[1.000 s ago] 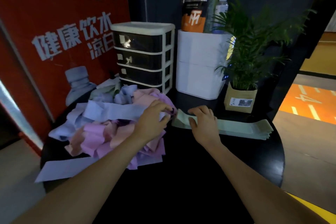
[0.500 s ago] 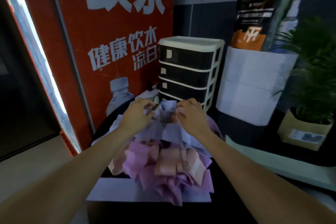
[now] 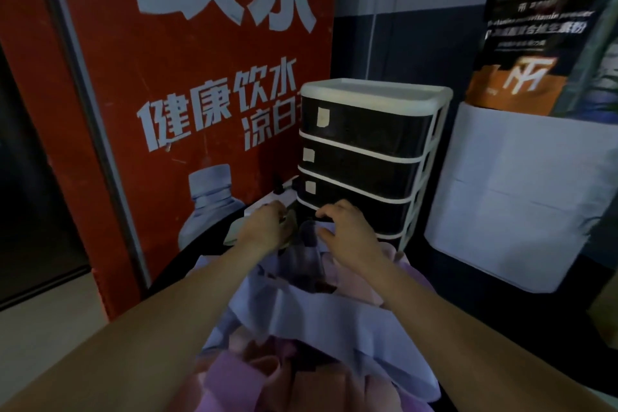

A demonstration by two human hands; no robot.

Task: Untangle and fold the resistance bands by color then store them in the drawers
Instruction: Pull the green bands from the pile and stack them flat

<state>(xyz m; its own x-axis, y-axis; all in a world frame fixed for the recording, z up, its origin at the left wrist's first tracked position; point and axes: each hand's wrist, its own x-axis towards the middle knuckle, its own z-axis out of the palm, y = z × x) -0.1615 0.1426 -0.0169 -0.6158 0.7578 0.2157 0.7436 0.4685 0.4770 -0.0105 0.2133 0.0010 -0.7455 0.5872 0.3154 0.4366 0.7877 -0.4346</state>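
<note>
both hands work at the far end of the pile (image 3: 301,338), a knot of blue, pink and purple bands heaped on the dark table (image 3: 501,361) right in front of the drawers (image 3: 364,157). the left hand (image 3: 264,227) has its fingers curled down into the far left of the heap, over a pale greenish band (image 3: 234,231); it looks like a grasp, but its own back hides the fingertips, so what it holds cannot be told. the right hand (image 3: 347,231) is spread and relaxed, fingers arched over a blue band (image 3: 327,229), thumb out to the left; it touches or hovers but does not plainly grip.

the drawers stand four high, all closed, just beyond the hands, with a white box (image 3: 521,197) to their right and a red poster (image 3: 187,94) on the left wall.

the likely risks, judged from this:

- the bands are stretchy and looped through each other. pulling one colour hard would probably tighten the knot and drag the heap along.
- the near edge of the pile hangs close to the table edge. a tug toward the person could spill pink and purple bands to the floor.
- a band let go under tension may snap back at the fingers.
- the hands sit very near the lowest drawer. a sharp pull up and away could knock the light unit back or tip it.
- the light is dim, so blue and purple could be confused in sorting.
</note>
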